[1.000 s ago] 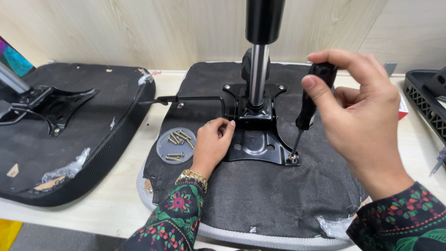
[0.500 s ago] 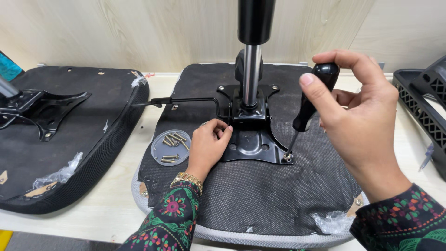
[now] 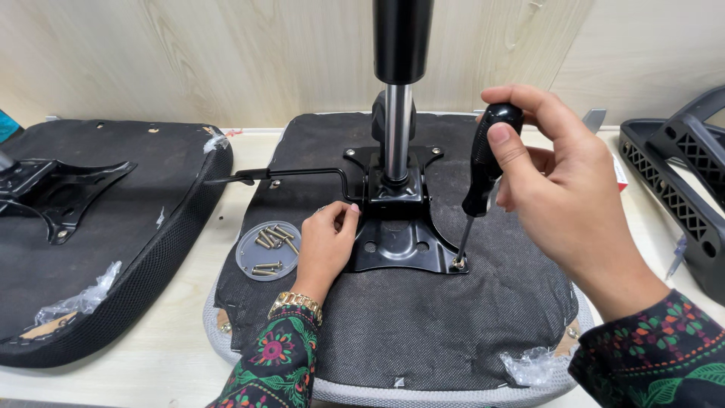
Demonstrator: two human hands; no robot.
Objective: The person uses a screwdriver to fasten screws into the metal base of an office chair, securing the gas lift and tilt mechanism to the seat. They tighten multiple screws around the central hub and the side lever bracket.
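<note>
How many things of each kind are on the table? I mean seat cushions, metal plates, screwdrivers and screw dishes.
Seat cushions: 2, left one, middle one
Black metal plates: 2, left, middle
Screwdrivers: 1, in the right hand
Screw dishes: 1, beside the left hand
Total: 6

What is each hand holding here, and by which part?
The right hand grips a screwdriver by its black handle, tip on a plate-corner screw. The left hand holds nothing; it rests on the black mounting plate.
</note>
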